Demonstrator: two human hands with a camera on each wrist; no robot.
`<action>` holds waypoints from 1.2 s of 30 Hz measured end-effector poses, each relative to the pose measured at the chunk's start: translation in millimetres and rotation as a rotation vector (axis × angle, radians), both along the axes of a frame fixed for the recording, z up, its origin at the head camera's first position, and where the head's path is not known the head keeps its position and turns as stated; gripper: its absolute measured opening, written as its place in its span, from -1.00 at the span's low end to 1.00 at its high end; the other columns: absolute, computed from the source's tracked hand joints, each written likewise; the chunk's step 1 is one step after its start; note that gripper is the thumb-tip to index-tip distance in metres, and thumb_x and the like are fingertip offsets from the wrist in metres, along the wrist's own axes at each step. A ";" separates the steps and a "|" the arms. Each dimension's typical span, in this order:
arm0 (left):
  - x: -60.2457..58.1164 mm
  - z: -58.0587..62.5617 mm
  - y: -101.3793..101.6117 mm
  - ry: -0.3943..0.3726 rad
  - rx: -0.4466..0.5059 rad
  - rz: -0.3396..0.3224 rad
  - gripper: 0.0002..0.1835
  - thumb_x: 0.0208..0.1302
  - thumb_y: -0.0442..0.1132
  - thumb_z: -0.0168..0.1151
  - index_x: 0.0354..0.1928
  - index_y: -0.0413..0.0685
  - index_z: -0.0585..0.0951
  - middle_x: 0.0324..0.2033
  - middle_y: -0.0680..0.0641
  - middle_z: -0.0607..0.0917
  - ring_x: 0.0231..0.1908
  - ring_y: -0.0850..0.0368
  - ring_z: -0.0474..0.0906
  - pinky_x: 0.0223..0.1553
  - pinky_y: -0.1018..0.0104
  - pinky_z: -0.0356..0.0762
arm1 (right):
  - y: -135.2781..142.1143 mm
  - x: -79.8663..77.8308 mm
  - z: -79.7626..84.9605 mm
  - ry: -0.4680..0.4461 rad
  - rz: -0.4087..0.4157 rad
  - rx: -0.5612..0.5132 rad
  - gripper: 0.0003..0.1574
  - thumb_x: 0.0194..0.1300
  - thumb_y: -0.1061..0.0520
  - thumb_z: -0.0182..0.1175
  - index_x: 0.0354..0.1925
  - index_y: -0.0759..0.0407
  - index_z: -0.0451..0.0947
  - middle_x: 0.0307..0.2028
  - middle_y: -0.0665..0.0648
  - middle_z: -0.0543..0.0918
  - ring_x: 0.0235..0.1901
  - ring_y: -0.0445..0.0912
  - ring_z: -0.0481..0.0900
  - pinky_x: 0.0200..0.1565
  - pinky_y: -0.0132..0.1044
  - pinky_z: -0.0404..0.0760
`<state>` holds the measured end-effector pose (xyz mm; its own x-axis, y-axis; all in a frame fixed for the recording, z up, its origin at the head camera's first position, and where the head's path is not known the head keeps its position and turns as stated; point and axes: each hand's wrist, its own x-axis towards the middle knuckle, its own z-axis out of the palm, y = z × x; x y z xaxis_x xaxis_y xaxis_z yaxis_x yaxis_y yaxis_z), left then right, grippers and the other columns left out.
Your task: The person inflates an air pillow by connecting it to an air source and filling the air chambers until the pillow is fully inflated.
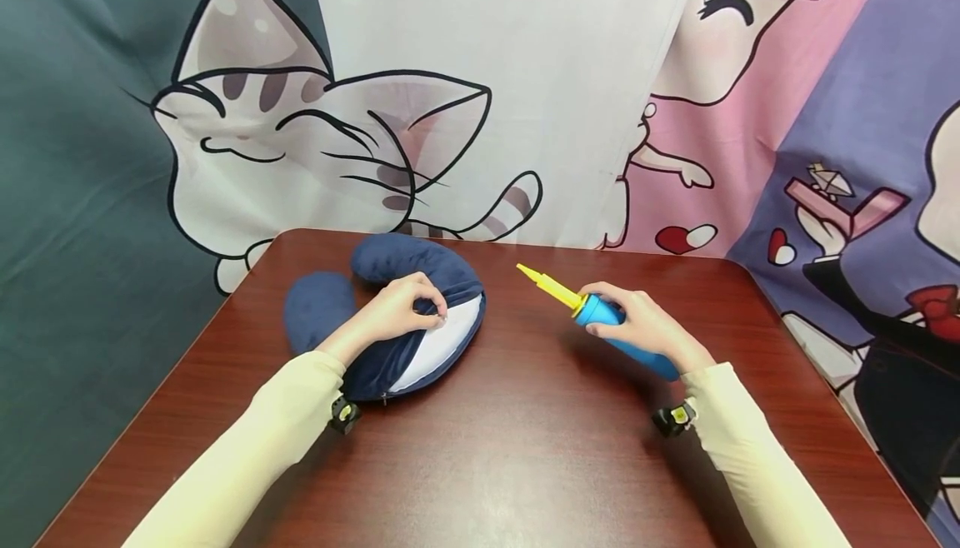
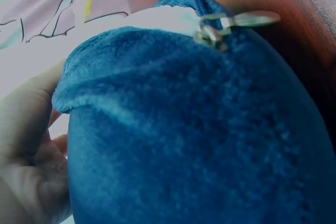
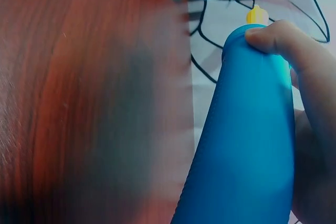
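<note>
A navy plush neck pillow (image 1: 420, 265) lies on the left side of the table, its cover unzipped along a wide gap that bares the white inside (image 1: 438, 346). My left hand (image 1: 397, 306) reaches over it, thumb and forefinger pinching a small bit at the white part; the fingertips' grip is hidden in the left wrist view. There, the zipper pull (image 2: 254, 19) hangs by the cover's edge. My right hand (image 1: 637, 319) grips a blue hand pump (image 3: 252, 119) around its body, above the table. The pump's yellow nozzle (image 1: 551, 286) points up and toward the left.
Both hands work over a reddish-brown wooden table (image 1: 495, 456). Behind its far edge hangs a cloth backdrop (image 1: 585, 98) printed with cartoon cats. Each wrist wears a small black camera, such as the one on the right (image 1: 675, 418).
</note>
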<state>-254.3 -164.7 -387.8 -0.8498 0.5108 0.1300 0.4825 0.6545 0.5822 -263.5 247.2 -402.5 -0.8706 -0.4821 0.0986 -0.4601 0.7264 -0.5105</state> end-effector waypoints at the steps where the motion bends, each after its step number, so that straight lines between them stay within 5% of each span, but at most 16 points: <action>1: 0.0 -0.3 0.1 0.000 -0.004 0.004 -0.94 0.17 -0.17 0.43 -0.32 0.10 0.73 -0.26 -0.01 0.59 -0.21 0.11 0.48 -0.12 0.24 0.43 | 2.1 -0.9 -0.2 -0.003 -0.011 -0.004 -0.34 0.19 -0.09 0.40 0.21 -0.30 0.40 -0.07 0.02 0.65 -0.12 -0.02 0.53 -0.16 -0.21 0.56; 23: 0.6 -5.7 1.5 0.006 -0.025 0.008 -0.96 0.19 -0.17 0.40 -0.31 0.13 0.72 -0.33 0.01 0.58 -0.31 0.15 0.48 -0.15 0.26 0.47 | 19.6 -4.7 -25.2 -0.052 -0.255 0.011 -0.32 0.30 -0.19 0.27 0.26 0.05 0.37 0.08 0.36 0.62 -0.03 0.19 0.58 -0.12 0.04 0.64; 36: 3.9 -4.2 2.7 -0.007 -0.024 0.018 -0.96 0.20 -0.17 0.40 -0.30 0.13 0.72 -0.31 -0.01 0.58 -0.31 0.13 0.47 -0.17 0.27 0.44 | 23.7 0.0 -26.5 -0.095 -0.282 0.071 -0.29 0.29 -0.20 0.27 0.21 0.20 0.39 0.02 0.42 0.62 -0.10 0.19 0.60 -0.12 0.05 0.65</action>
